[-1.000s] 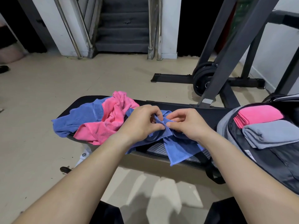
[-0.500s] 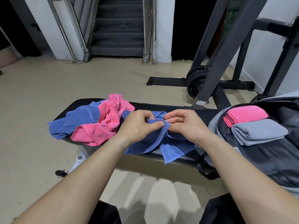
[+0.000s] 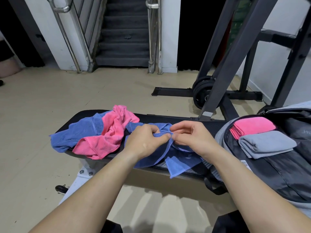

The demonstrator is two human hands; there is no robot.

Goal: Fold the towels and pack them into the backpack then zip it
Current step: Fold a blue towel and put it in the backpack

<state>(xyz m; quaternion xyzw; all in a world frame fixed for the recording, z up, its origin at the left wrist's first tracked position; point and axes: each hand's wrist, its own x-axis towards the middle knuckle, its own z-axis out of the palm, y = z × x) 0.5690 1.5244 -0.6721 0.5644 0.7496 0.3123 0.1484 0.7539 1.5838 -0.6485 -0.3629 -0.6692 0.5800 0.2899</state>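
Head: left hand [image 3: 144, 142], right hand [image 3: 193, 140] pinch blue towel [image 3: 181, 163] edge; rest drapes below grip.

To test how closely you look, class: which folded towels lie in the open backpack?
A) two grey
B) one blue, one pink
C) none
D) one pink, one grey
D: a folded pink towel and a folded grey towel lie side by side in the backpack; the blue towel being handled is on the bench.
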